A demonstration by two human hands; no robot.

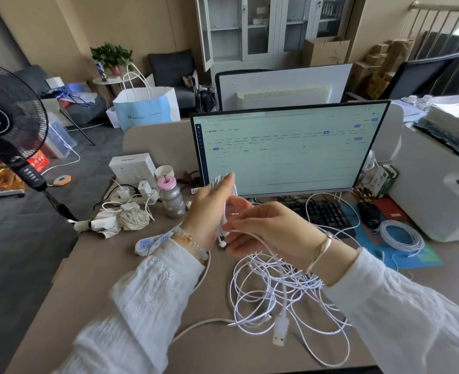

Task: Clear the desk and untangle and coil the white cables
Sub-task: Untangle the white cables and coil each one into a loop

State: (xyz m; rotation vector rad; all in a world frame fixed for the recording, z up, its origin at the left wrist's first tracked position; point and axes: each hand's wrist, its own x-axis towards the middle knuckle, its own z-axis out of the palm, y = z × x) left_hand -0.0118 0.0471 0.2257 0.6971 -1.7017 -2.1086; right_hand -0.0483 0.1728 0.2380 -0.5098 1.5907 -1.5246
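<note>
- The left hand (209, 211) is held up in front of the monitor (290, 149), its fingers curled around a bunch of white cable loops (224, 209).
- The right hand (271, 228) is just beside the left hand, and its fingers pinch a white strand at the bottom of that bunch.
- From the right hand the strand drops down to a messy pile of white cables (282, 290) on the desk (115, 279), in front of the monitor and close to the person.
- A USB plug (279, 336) hangs at the near side of the pile, toward the desk's front edge.
- One loop of the pile reaches almost to the front edge of the desk.
- A neat white cable coil (401, 236) lies to the right of the monitor's base, on a blue mat (422, 257).
- A black keyboard (325, 214) sits right under the monitor, and a dark mouse (370, 214) is beside it.
- Left of the monitor stand a silver bottle (172, 201) with a pink lid, a white box (132, 167) and a ball of string (133, 220).
- A white power strip (152, 242) lies by the left wrist.
- The bare brown desk top shows to the left of the pile, out to the desk's left edge.
- A black fan (7, 122) stands off the left edge of the desk.
</note>
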